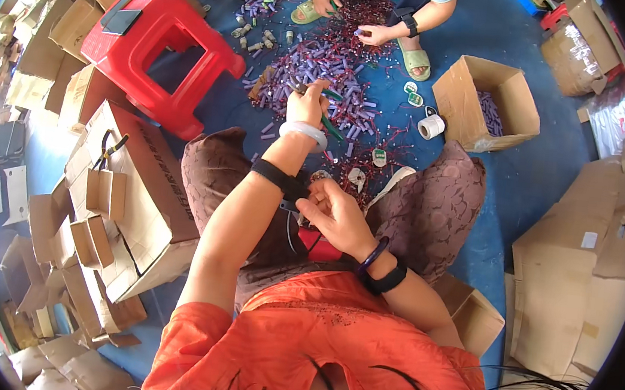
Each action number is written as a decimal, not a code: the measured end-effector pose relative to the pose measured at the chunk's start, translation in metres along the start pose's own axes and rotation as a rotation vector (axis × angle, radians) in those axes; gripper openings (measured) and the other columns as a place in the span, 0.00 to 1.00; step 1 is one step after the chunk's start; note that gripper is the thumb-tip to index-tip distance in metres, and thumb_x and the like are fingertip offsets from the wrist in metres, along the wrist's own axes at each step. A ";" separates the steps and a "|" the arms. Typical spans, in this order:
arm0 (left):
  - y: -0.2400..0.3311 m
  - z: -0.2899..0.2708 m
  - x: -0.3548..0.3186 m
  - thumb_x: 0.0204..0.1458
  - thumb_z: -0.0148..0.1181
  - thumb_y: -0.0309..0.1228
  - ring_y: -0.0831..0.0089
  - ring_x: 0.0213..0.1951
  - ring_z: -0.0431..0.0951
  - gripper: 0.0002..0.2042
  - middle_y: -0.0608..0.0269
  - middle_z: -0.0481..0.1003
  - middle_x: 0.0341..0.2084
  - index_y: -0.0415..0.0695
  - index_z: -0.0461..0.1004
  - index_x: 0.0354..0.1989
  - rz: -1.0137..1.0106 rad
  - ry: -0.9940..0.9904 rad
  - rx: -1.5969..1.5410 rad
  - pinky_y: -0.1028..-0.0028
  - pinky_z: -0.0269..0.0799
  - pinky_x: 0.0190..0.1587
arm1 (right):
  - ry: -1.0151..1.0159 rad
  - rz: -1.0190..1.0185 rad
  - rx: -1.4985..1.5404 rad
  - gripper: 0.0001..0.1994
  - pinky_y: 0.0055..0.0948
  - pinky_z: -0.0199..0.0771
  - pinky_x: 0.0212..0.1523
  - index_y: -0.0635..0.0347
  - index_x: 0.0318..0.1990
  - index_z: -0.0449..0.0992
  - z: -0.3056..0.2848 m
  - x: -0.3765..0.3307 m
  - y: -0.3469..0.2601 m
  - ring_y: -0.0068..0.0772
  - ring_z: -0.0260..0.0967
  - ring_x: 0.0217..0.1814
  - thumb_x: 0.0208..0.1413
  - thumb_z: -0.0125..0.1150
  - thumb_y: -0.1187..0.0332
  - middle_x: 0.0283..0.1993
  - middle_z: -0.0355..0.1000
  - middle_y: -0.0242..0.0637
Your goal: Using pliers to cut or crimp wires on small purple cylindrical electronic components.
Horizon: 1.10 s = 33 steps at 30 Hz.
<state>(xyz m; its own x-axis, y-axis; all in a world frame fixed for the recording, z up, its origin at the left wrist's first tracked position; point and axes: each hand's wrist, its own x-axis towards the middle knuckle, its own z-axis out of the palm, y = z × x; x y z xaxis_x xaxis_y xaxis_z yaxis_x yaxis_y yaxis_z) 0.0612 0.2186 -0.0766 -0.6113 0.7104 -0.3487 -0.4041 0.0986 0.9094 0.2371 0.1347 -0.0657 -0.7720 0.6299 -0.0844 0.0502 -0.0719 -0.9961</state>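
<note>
Red plastic stool (137, 50) at left, flat dark rectangular item (121, 22) (kind unclear) on it; big brown cardboard carton (155, 172) nearby; tan cardboard sheets (561, 271), far right.

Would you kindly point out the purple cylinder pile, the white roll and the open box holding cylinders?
Purple cylinder pile (324, 70): head view, its heaped middle.
White roll (431, 127): head view, its white side.
Open box (453, 105): head view, its left outer wall.

Single view: head-mounted, left of a fisheye pair. We look steeply down from the wearer's head, picture upright. Nearest us is the orange shirt (260, 348), lower edge; the left hand (307, 106) and right hand (340, 216) lie farther out, near middle; a co-worker's hand (374, 35) is farther still, at top. We see edges bend toward the rim.
</note>
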 end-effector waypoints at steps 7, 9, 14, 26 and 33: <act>-0.031 -0.006 0.013 0.59 0.51 0.37 0.81 0.14 0.63 0.15 0.70 0.66 0.13 0.39 0.76 0.44 0.297 0.054 0.224 0.77 0.55 0.16 | -0.161 0.234 0.126 0.14 0.18 0.63 0.19 0.60 0.25 0.69 -0.016 0.009 -0.013 0.16 0.64 0.17 0.60 0.58 0.64 0.19 0.68 0.27; -0.040 -0.009 0.014 0.59 0.52 0.37 0.79 0.19 0.68 0.13 0.66 0.70 0.16 0.40 0.77 0.43 0.545 0.163 0.525 0.75 0.64 0.24 | -0.154 0.225 0.076 0.15 0.18 0.64 0.19 0.62 0.25 0.71 -0.017 0.013 -0.020 0.16 0.65 0.18 0.60 0.58 0.62 0.20 0.69 0.29; -0.048 0.004 -0.006 0.58 0.52 0.38 0.67 0.24 0.74 0.13 0.56 0.74 0.20 0.43 0.77 0.40 0.604 0.169 0.692 0.69 0.70 0.32 | -0.120 0.214 -0.012 0.16 0.22 0.66 0.20 0.64 0.27 0.71 -0.006 0.025 -0.037 0.19 0.68 0.19 0.61 0.57 0.60 0.19 0.70 0.32; -0.047 0.012 -0.006 0.56 0.53 0.37 0.68 0.21 0.75 0.12 0.58 0.74 0.18 0.44 0.78 0.41 0.528 0.064 0.671 0.69 0.69 0.28 | 0.158 -0.252 -0.528 0.08 0.33 0.69 0.24 0.61 0.29 0.74 -0.026 0.031 -0.048 0.41 0.71 0.23 0.53 0.62 0.66 0.26 0.72 0.43; 0.012 0.000 -0.022 0.61 0.46 0.40 0.79 0.11 0.52 0.16 0.73 0.57 0.14 0.41 0.71 0.48 -0.111 -0.132 -0.409 0.75 0.52 0.16 | -0.144 0.292 0.357 0.20 0.24 0.72 0.45 0.62 0.50 0.68 -0.038 0.004 0.007 0.22 0.69 0.42 0.59 0.60 0.56 0.43 0.71 0.31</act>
<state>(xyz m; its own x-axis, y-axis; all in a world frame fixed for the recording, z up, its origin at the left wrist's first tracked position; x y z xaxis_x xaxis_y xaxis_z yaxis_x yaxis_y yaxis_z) 0.0701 0.2045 -0.0581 -0.4681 0.7964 -0.3829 -0.7145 -0.0862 0.6943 0.2583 0.1665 -0.0739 -0.8390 0.4323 -0.3305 0.0771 -0.5068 -0.8586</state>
